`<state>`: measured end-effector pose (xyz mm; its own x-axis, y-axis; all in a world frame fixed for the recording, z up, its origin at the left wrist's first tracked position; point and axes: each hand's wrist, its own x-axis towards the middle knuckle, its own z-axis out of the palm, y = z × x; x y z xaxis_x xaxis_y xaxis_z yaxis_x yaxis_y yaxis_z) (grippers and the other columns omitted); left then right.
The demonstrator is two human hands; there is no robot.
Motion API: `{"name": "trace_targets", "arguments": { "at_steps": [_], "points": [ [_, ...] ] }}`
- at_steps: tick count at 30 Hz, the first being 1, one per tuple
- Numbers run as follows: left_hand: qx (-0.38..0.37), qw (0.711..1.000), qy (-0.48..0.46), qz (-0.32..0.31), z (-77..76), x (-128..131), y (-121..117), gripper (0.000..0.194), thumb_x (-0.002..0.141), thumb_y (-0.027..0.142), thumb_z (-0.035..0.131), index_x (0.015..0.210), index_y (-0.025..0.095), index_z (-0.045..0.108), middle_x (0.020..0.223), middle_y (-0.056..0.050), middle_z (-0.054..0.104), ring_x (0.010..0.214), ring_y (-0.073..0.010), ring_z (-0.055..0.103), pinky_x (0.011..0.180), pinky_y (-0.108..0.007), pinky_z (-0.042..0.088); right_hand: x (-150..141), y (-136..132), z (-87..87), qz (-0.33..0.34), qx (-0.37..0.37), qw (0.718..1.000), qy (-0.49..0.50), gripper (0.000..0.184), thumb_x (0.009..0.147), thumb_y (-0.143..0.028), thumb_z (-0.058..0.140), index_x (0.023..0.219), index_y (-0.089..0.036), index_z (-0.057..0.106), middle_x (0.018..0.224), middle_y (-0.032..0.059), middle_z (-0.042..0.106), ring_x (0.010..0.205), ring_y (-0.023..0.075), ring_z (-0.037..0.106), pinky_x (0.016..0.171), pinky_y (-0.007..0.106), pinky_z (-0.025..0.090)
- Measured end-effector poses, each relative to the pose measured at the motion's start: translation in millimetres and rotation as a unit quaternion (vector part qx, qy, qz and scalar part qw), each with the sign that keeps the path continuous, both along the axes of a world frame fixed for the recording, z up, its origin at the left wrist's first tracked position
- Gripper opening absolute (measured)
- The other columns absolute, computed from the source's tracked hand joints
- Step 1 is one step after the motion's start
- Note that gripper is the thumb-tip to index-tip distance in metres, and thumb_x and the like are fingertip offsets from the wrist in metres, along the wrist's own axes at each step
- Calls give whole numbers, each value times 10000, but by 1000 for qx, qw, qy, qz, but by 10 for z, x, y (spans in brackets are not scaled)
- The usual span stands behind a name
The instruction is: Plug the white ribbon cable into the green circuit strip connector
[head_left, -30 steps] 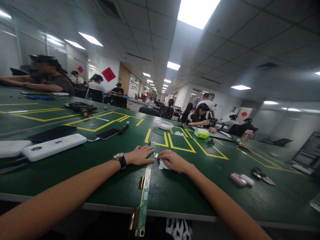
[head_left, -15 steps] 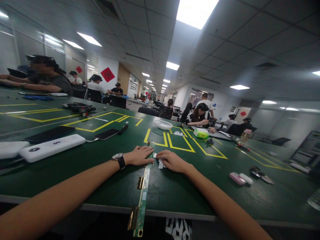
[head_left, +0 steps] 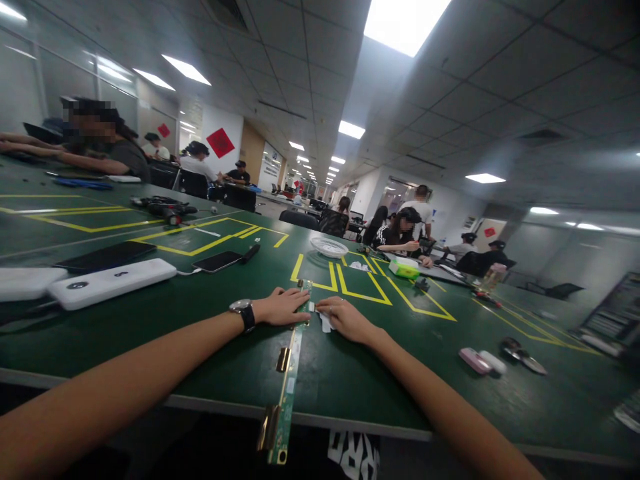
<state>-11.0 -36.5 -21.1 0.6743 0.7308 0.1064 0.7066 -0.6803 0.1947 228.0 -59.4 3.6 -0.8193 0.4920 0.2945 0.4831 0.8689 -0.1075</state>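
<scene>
A long, narrow green circuit board [head_left: 289, 393] runs away from me, its near end jutting past the table edge. Gold-coloured flexible flaps [head_left: 269, 427] stick out from its left side. My left hand [head_left: 281, 307], with a watch on the wrist, lies over the far part of the board, fingers stretched out and resting on it. Just right of the board, my right hand [head_left: 345, 319] has its fingers pinched together on a white wipe [head_left: 326, 324] that hangs below them. Its fingertips are at the board's right edge, by a small white patch; whether they touch it I cannot tell.
A white power bank [head_left: 113, 285] and phones [head_left: 220, 261] lie left. Beyond the board stand a white basket [head_left: 329, 247] and a green tissue pack [head_left: 404, 268]. A pink case [head_left: 475, 360] lies right. Yellow tape marks the green table [head_left: 370, 393]. Other people sit around.
The view has tilted slightly, so the surroundings sit a little differently. Both hands stay almost in place at the board, the right one with the wipe.
</scene>
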Motion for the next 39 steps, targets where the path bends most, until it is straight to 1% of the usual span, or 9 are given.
{"name": "trace_targets", "arguments": {
  "at_steps": [10,15,18,24,26,28,32,35,39],
  "points": [
    [-21,1000,11,-15,91,-11,-61,666,960,614,268,1502,227,251,1555,-138,219,1410,-337,209,1052,-542,179,23,21,70,30,-7,999,-10,474,813,6,390,1173,-177,639,1213,81,633,1128,180,559,1021,347,384],
    [-20,998,-20,-63,115,-21,-95,806,936,636,348,1534,226,-4,1547,-161,238,1399,-326,240,1066,-499,170,-33,-59,111,18,19,1000,10,416,789,-5,431,1069,-174,687,1074,68,691,1055,181,595,994,342,411],
    [-20,995,-32,-87,124,-8,-113,870,926,627,393,1520,237,-108,1534,-157,278,1379,-328,286,1066,-484,171,-124,-151,118,47,19,999,6,456,784,-6,437,1147,-177,653,1187,78,655,1166,186,547,1041,356,376],
    [-33,995,-87,-38,131,-13,-109,739,975,596,273,1525,239,-69,1564,-141,195,1389,-322,264,1065,-480,225,-48,-20,51,47,18,999,-21,531,780,9,413,1233,-187,610,1287,77,603,1207,171,527,1060,341,367],
    [-25,995,-100,-4,124,-31,-84,719,979,586,260,1529,225,-31,1562,-150,195,1392,-324,255,1066,-497,232,137,137,20,1,29,999,-29,522,799,0,409,1236,-200,614,1291,73,602,1197,171,537,1052,341,374],
    [-9,994,-107,24,121,-48,-61,688,986,556,267,1531,224,9,1549,-150,232,1380,-322,273,1058,-508,248,387,294,-2,-102,44,992,-52,485,820,-23,416,1216,-202,632,1280,71,612,1190,187,541,1040,351,377],
    [17,992,-114,46,137,-61,-56,636,997,524,261,1529,230,76,1521,-145,296,1359,-313,299,1037,-503,279,932,477,-22,-381,64,915,-115,413,853,-77,430,1159,-223,665,1231,78,637,1145,225,558,980,360,392],
    [16,993,-109,34,135,-46,-66,638,993,545,262,1527,238,98,1521,-131,303,1365,-304,287,1041,-492,271,1200,502,-43,-459,66,878,-117,366,875,-107,415,1103,-186,691,1142,138,662,1080,271,579,919,398,410],
    [13,996,-92,14,104,-9,-62,646,986,562,268,1526,242,114,1519,-114,310,1355,-302,297,1032,-479,277,1282,525,-95,-504,66,854,-116,326,899,-160,410,1027,-180,709,1085,143,667,1053,271,575,889,388,409]
  ]
}}
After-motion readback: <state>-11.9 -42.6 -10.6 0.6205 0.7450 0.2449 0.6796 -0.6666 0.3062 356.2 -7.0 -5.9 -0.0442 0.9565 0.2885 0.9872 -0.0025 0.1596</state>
